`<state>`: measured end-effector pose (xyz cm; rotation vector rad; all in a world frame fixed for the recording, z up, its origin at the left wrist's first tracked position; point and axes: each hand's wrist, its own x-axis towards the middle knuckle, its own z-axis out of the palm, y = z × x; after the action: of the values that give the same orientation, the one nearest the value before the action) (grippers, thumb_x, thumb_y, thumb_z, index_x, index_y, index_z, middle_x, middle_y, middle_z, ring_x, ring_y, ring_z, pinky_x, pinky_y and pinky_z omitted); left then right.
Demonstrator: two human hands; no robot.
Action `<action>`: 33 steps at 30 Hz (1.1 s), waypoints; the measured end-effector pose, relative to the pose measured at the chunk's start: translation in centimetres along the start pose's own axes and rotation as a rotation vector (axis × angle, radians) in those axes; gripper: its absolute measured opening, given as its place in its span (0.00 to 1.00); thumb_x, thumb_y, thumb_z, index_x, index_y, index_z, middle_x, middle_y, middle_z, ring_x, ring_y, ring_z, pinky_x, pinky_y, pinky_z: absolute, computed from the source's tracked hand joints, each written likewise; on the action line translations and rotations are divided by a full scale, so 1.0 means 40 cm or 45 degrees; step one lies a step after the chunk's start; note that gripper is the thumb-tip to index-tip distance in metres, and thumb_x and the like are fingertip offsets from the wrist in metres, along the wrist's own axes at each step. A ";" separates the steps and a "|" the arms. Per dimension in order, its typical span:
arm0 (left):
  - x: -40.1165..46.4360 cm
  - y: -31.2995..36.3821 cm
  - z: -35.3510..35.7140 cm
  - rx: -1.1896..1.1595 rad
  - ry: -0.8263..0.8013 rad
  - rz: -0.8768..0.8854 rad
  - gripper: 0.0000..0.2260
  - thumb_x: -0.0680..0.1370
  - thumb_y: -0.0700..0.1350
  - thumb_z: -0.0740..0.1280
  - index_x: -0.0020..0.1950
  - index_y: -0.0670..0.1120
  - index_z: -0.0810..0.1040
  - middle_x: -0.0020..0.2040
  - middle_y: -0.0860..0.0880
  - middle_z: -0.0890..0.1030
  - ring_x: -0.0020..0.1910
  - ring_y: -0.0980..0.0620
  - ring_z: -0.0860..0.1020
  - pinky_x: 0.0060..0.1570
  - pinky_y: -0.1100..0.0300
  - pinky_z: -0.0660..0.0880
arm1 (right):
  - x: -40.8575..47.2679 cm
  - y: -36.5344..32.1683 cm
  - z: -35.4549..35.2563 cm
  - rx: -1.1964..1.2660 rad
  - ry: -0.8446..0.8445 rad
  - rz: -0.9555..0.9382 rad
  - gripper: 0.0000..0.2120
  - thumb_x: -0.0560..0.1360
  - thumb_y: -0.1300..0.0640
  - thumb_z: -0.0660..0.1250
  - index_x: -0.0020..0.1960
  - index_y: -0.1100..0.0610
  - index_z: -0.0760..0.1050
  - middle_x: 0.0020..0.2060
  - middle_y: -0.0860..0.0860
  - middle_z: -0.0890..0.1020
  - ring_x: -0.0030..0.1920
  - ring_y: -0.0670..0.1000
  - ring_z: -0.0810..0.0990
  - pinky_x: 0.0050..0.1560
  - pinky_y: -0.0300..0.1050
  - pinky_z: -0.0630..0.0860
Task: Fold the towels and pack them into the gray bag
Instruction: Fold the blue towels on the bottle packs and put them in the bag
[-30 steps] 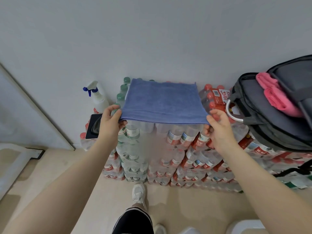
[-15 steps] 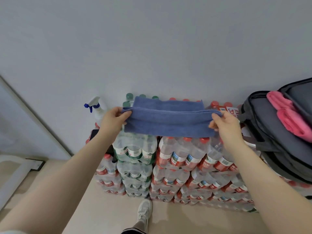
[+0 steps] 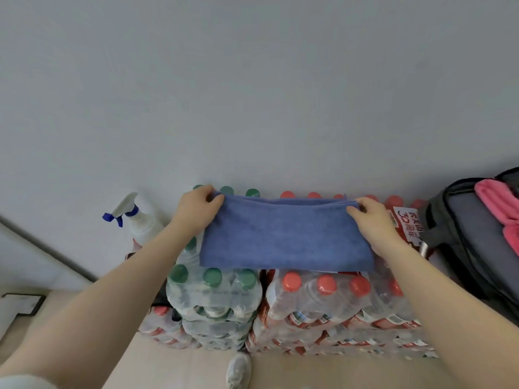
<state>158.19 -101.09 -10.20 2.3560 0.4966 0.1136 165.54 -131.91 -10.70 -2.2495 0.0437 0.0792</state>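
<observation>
A blue towel lies folded in half on top of stacked packs of water bottles. My left hand pinches its far left corner and my right hand pinches its far right corner, both at the wall-side edge. The gray bag stands open at the right edge, with a pink towel showing inside its opening.
A white spray bottle with a blue nozzle stands left of the bottle packs, against the gray wall. A red-and-white pack label sits between the towel and the bag. My shoe is on the beige floor below.
Both hands carried the towel's near edge up and over to the far edge, folding it in half. The camera tilted upward.
</observation>
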 end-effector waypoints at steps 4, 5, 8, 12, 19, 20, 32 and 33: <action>0.027 -0.005 0.009 0.093 0.050 0.051 0.10 0.78 0.44 0.59 0.38 0.43 0.68 0.30 0.48 0.70 0.36 0.45 0.70 0.36 0.57 0.62 | 0.034 -0.016 0.001 -0.163 -0.013 0.044 0.07 0.77 0.61 0.58 0.45 0.62 0.74 0.42 0.56 0.77 0.43 0.55 0.74 0.40 0.46 0.67; 0.032 -0.006 0.012 0.106 0.063 0.046 0.09 0.78 0.44 0.58 0.38 0.43 0.67 0.30 0.48 0.69 0.36 0.44 0.69 0.36 0.57 0.62 | 0.044 -0.022 0.004 -0.209 -0.011 0.050 0.07 0.77 0.61 0.58 0.44 0.62 0.73 0.42 0.57 0.77 0.42 0.55 0.73 0.40 0.46 0.66; 0.053 -0.006 0.023 0.183 0.074 0.050 0.08 0.79 0.43 0.57 0.40 0.42 0.67 0.33 0.46 0.73 0.37 0.43 0.70 0.37 0.56 0.62 | 0.072 -0.024 0.019 -0.353 -0.010 0.063 0.07 0.77 0.61 0.58 0.42 0.62 0.71 0.44 0.61 0.78 0.42 0.56 0.72 0.41 0.45 0.64; 0.073 -0.005 0.039 0.272 0.045 0.053 0.07 0.79 0.43 0.57 0.48 0.40 0.70 0.48 0.37 0.78 0.45 0.39 0.74 0.40 0.54 0.66 | 0.084 -0.021 0.033 -0.451 0.014 0.091 0.08 0.77 0.62 0.59 0.46 0.65 0.75 0.46 0.64 0.79 0.49 0.61 0.77 0.42 0.43 0.64; 0.019 0.034 0.101 0.655 0.212 0.774 0.18 0.71 0.44 0.58 0.55 0.37 0.77 0.58 0.37 0.78 0.53 0.37 0.79 0.48 0.46 0.77 | -0.030 -0.125 0.136 -0.837 -0.056 -0.453 0.19 0.78 0.56 0.57 0.68 0.61 0.65 0.67 0.58 0.68 0.67 0.60 0.67 0.65 0.53 0.63; 0.006 0.046 0.117 0.628 0.058 0.817 0.22 0.72 0.48 0.53 0.58 0.36 0.76 0.61 0.36 0.76 0.58 0.37 0.77 0.54 0.45 0.75 | -0.051 -0.133 0.166 -0.826 -0.226 -0.558 0.22 0.79 0.55 0.55 0.71 0.60 0.61 0.71 0.57 0.63 0.71 0.58 0.62 0.70 0.51 0.59; -0.036 0.010 0.137 0.788 -0.300 0.449 0.50 0.57 0.76 0.26 0.75 0.56 0.46 0.77 0.42 0.45 0.76 0.42 0.44 0.73 0.48 0.41 | -0.042 0.024 0.077 -0.910 -0.262 -0.090 0.28 0.81 0.46 0.46 0.76 0.54 0.44 0.77 0.53 0.48 0.75 0.56 0.52 0.74 0.53 0.51; -0.037 0.014 0.139 0.793 -0.301 0.438 0.52 0.55 0.76 0.23 0.76 0.56 0.45 0.77 0.42 0.45 0.76 0.42 0.44 0.73 0.47 0.41 | -0.040 0.035 0.068 -0.823 -0.247 -0.039 0.28 0.81 0.47 0.48 0.76 0.57 0.45 0.76 0.55 0.51 0.74 0.59 0.57 0.72 0.53 0.56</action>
<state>158.20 -105.57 -13.86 2.9957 -0.0070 -0.1894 163.73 -130.68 -13.38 -2.8735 -0.1405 0.3356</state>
